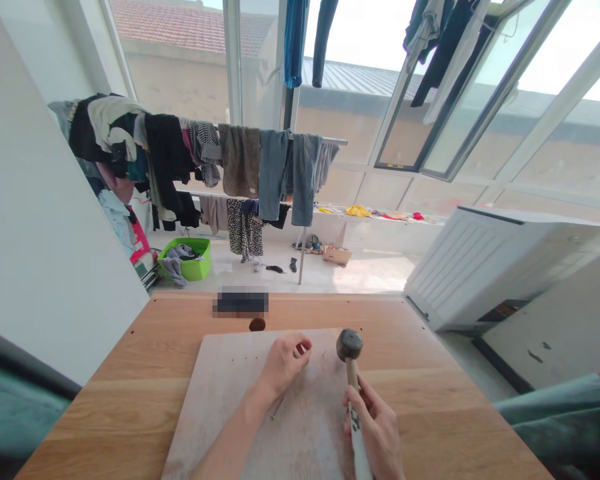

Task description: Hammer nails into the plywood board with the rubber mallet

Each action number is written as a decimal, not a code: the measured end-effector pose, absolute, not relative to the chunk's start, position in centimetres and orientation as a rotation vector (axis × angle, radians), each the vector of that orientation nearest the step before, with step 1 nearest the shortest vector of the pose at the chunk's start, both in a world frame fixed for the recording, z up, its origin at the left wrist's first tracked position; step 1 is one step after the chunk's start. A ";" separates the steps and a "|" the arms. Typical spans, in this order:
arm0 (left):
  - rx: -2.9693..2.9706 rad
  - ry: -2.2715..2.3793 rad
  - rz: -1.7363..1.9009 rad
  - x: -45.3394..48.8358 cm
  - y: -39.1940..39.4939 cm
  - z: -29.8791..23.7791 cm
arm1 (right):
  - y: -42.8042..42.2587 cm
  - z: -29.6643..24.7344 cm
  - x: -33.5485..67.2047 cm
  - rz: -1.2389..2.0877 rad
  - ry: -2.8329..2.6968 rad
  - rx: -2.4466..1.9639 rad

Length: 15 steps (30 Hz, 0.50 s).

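Note:
My right hand [377, 423] is wrapped round the pale handle of a mallet [350, 345], its dark round head raised at the far end. Dark markings show on the lower handle. Over the pale wooden board [220, 393], my left hand [286, 360] has thumb and fingers curled together. What they pinch, if anything, is too small to make out. A thin, nail-like piece [277, 408] shows just below the left wrist; whether it lies on the board is unclear. Tiny dark dots run along the board's upper left part.
The board rests on a wooden table [125, 380]. Beyond it are a small round brown object [257, 325] and a blurred-out dark rectangle [241, 303]. Behind stand a laundry rack [335, 141] with clothes and a green basin [197, 267]. A white cabinet [460, 267] is at right.

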<state>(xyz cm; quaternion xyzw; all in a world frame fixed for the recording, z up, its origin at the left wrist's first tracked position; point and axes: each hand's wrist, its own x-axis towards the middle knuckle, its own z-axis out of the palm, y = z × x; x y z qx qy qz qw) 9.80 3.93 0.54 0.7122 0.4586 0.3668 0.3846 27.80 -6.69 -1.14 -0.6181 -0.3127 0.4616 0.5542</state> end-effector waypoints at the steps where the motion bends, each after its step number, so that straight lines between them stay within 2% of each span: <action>1: 1.810 1.170 0.930 9.8 3.9 0.6 | -6.7 -1.0 27.8 1.099 -0.734 -1.452; 8: 1.813 1.164 0.933 9.8 4.0 0.2 | -7.0 1.0 28.2 1.225 -0.811 -1.433; 13: 1.801 1.136 0.956 10.0 4.2 -0.4 | -8.0 1.1 28.8 1.395 -0.841 -1.575; 15: 1.797 1.136 0.961 10.0 4.1 -0.4 | -8.6 0.6 28.9 1.338 -0.850 -1.633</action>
